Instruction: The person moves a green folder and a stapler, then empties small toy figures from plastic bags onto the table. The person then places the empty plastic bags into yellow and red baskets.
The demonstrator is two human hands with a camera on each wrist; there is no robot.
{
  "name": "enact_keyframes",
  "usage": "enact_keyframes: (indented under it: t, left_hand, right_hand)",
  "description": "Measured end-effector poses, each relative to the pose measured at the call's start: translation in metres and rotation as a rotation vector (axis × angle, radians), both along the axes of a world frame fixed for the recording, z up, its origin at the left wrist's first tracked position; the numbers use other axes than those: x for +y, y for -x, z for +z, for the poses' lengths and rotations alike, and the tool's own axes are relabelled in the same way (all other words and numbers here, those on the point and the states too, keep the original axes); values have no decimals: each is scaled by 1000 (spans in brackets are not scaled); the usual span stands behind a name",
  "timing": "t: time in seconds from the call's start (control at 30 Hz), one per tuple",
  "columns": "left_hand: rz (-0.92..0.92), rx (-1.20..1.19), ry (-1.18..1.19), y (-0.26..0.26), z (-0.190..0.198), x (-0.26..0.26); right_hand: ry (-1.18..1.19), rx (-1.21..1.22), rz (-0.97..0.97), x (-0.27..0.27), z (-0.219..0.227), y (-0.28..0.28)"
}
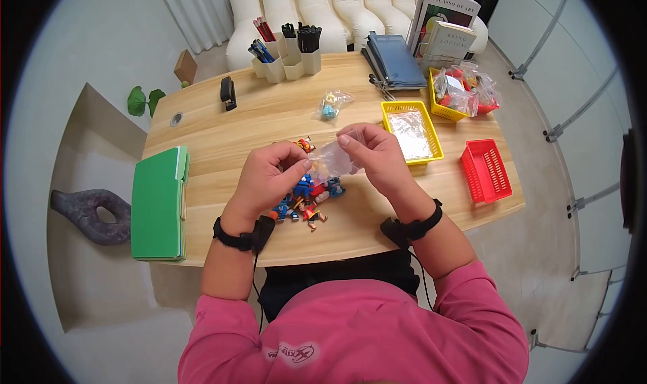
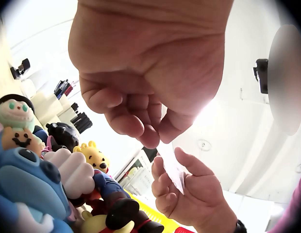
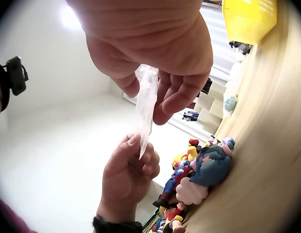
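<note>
A small clear plastic bag (image 1: 331,160) hangs between my two hands above the desk. My left hand (image 1: 264,178) pinches one end of it between thumb and forefinger. At the opposite end, the thumb and fingers of my right hand (image 1: 383,160) hold the bag, which looks flat and thin in the right wrist view. Below lies a pile of small rubbery figures (image 1: 303,187), partly hidden by the bag and hands. Among them the left wrist view shows a blue big-eared figure (image 2: 26,177), a yellow bear (image 2: 93,157) and a pale cloud-shaped piece (image 2: 73,172).
Behind the hands lies a bagged figure (image 1: 329,109). To the right stand a yellow basket (image 1: 423,161) of clear bags, a red basket (image 1: 486,175) and another yellow basket (image 1: 448,114) near filled bags. A green folder (image 1: 156,202), stapler (image 1: 228,94), pen holder (image 1: 275,72) and books (image 1: 397,60) border the desk.
</note>
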State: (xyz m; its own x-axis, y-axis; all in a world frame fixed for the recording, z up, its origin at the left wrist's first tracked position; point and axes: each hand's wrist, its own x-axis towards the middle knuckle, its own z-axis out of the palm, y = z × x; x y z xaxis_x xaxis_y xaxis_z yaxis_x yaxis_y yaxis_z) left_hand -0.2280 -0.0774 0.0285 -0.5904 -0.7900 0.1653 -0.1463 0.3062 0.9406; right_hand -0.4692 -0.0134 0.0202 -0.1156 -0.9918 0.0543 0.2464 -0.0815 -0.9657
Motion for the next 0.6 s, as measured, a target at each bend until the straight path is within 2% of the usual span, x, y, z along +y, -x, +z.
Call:
enact_keyframes:
  t: [0.07,0.13,0.3,0.37,0.47,0.53,0.6]
  left_hand:
    - [-9,-12,6,1,-2,-1]
    - [19,277,-143,4,-3,-1]
    - [50,310,-148,-2,-8,-12]
    - [73,312,-154,1,-4,-8]
    - [38,282,-189,5,-2,-4]
    - [-68,233,-200,0,-5,-7]
    - [-54,246,-202,0,-7,-8]
  right_hand:
    - [-8,82,-45,-2,-5,4]
    - [12,48,-75,-1,-5,3]
    - [45,21,-107,-1,-2,9]
    - [50,108,-94,-1,-3,9]
    - [47,115,-41,1,-2,5]
    - [52,123,-24,2,-2,4]
    - [58,131,-5,1,-3,3]
